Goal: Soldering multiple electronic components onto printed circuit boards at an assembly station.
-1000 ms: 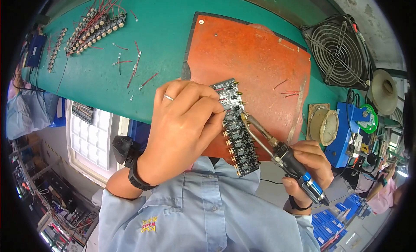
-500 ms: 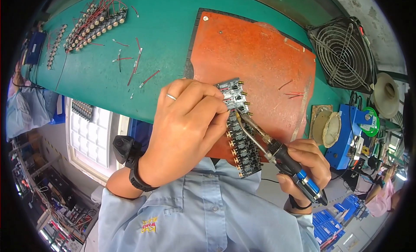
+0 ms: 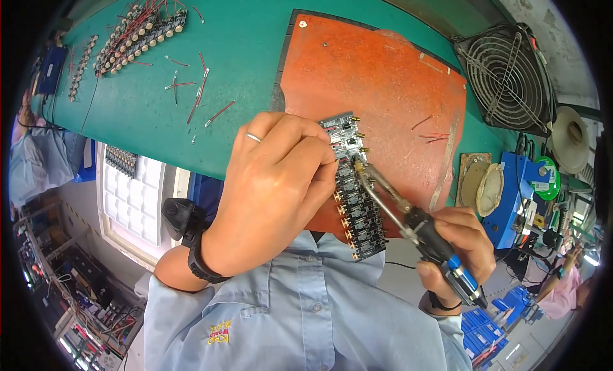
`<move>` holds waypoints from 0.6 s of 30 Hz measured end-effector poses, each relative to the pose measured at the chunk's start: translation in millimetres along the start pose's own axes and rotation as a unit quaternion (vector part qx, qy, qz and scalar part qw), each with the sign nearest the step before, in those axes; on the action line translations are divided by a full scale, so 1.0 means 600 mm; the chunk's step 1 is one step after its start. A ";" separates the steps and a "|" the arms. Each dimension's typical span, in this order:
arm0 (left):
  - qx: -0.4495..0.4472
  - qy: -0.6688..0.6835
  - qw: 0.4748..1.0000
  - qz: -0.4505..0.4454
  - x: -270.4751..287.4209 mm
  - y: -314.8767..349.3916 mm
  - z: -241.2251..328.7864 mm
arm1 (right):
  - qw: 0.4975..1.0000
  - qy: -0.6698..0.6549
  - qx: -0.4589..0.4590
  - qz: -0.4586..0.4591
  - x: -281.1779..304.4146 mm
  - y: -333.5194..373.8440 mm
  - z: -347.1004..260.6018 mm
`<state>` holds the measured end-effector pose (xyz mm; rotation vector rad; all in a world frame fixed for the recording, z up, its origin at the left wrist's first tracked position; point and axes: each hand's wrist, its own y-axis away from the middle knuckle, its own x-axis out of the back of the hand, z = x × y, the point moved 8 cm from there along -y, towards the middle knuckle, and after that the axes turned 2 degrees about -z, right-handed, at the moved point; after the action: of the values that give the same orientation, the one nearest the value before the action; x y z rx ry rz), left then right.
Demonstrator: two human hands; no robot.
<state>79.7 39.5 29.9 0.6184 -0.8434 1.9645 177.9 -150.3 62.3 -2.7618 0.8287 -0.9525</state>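
A long strip of small black circuit boards (image 3: 361, 211) lies across the orange mat's near edge, its near end over my shirt. The fingers of my left hand (image 3: 274, 173) are pinched at the strip's left edge near the far end. What they hold is hidden behind the fingertips. My right hand (image 3: 463, 249) grips a black and blue soldering iron (image 3: 435, 241) with a thin metal tube alongside its shaft. The iron's tip is at the strip, a little right of my left fingertips; whether it touches cannot be told.
The orange mat (image 3: 383, 71) rests on a green table (image 3: 249, 45). Loose red wires (image 3: 220, 113) and finished-looking board strips (image 3: 140, 42) lie at the left. A caged fan (image 3: 507, 77), a round sponge holder (image 3: 488, 191) and a blue soldering station (image 3: 504, 198) stand at the right.
The soldering iron and my right hand have shifted slightly right and toward me, the tip moving a little along the strip. My left hand keeps its pinch in nearly the same place.
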 end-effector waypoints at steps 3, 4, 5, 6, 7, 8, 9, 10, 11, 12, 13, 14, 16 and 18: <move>0.003 -0.003 1.000 -0.002 0.000 0.001 -0.001 | 1.000 -0.011 0.000 0.025 0.010 0.007 0.003; 0.003 -0.004 1.000 0.000 0.000 0.002 -0.001 | 0.999 -0.011 -0.009 0.030 0.012 0.010 0.007; 0.003 -0.004 1.000 0.002 0.001 0.003 -0.001 | 0.999 -0.010 -0.017 0.036 0.013 0.012 0.011; 0.003 -0.005 1.000 0.003 0.001 0.001 0.000 | 0.999 -0.010 -0.017 0.037 0.014 0.012 0.012; 0.001 -0.007 1.000 0.000 -0.001 0.000 0.001 | 1.000 -0.010 -0.017 0.021 0.010 0.011 0.013; 0.000 -0.009 1.000 -0.003 -0.002 -0.002 0.002 | 1.000 -0.010 -0.018 0.006 0.006 0.010 0.014; -0.002 -0.010 1.000 -0.005 -0.005 -0.004 0.004 | 1.000 -0.010 -0.019 -0.010 0.003 0.010 0.016; -0.005 -0.010 1.000 -0.005 -0.008 -0.006 0.006 | 1.000 -0.009 -0.018 -0.008 0.005 0.010 0.018; -0.005 -0.004 1.000 0.001 -0.003 -0.003 0.005 | 1.000 -0.009 -0.015 -0.004 0.004 0.009 0.011; -0.007 0.004 1.000 0.007 0.001 -0.001 0.005 | 1.000 -0.007 -0.012 0.000 0.004 0.009 0.005; -0.015 0.018 1.000 0.013 -0.006 -0.007 0.009 | 1.000 0.001 -0.011 0.008 0.013 0.011 0.004; -0.026 0.031 0.999 0.017 -0.005 -0.009 0.012 | 1.000 0.017 -0.012 0.013 0.016 0.016 0.005; -0.009 0.000 1.000 0.012 0.005 -0.004 0.006 | 0.996 -0.061 -0.044 0.057 0.020 0.032 0.027; 0.002 0.014 1.000 0.014 0.008 -0.002 0.008 | 0.992 -0.070 -0.061 0.091 0.034 0.062 0.049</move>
<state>78.6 39.0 36.6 0.5820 -0.8347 1.9951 191.5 -194.8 39.9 -2.7531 1.1247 -0.6890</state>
